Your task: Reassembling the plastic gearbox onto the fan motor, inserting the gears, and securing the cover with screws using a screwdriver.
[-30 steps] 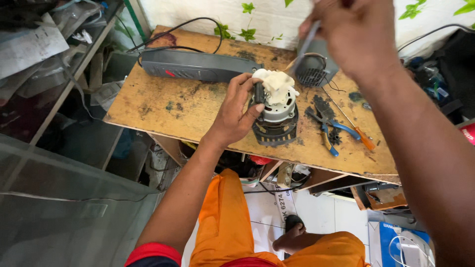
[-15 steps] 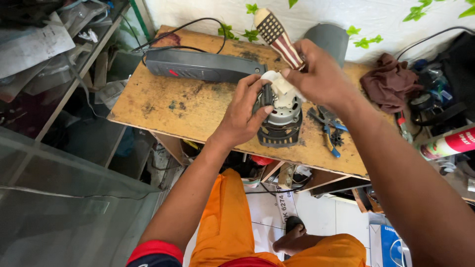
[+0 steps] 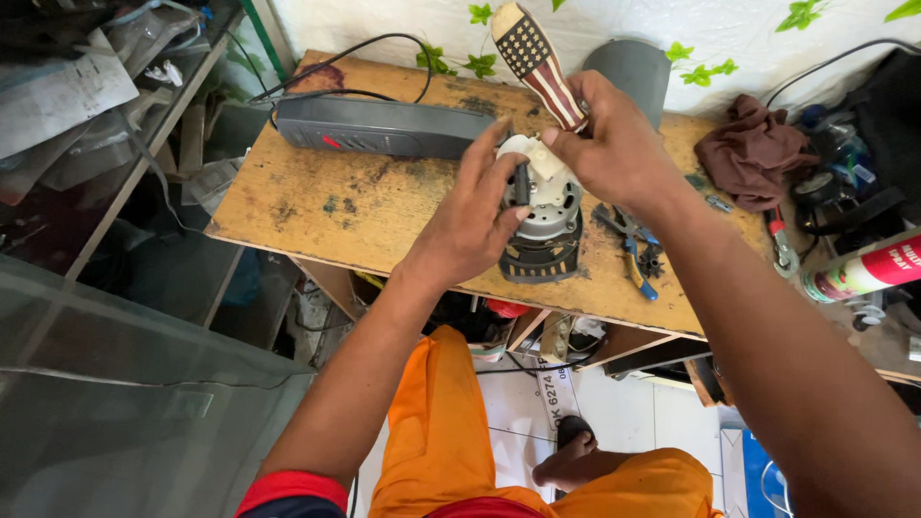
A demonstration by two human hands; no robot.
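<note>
The right hand point(image 3: 614, 144), raised above the far edge of the bench a second ago, is now down at the top of the small motor point(image 3: 542, 216), opposite the left hand point(image 3: 475, 216). Its striped-handled screwdriver point(image 3: 537, 62) now stands upright, handle uppermost, over the motor's white cap.

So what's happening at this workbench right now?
A person steadies a small electric motor on a worn wooden bench with the left hand. The right hand grips a screwdriver with a striped, starred handle, its tip hidden down at the motor's top. Blue-handled pliers lie beside the motor, and a long grey casing lies behind it.
</note>
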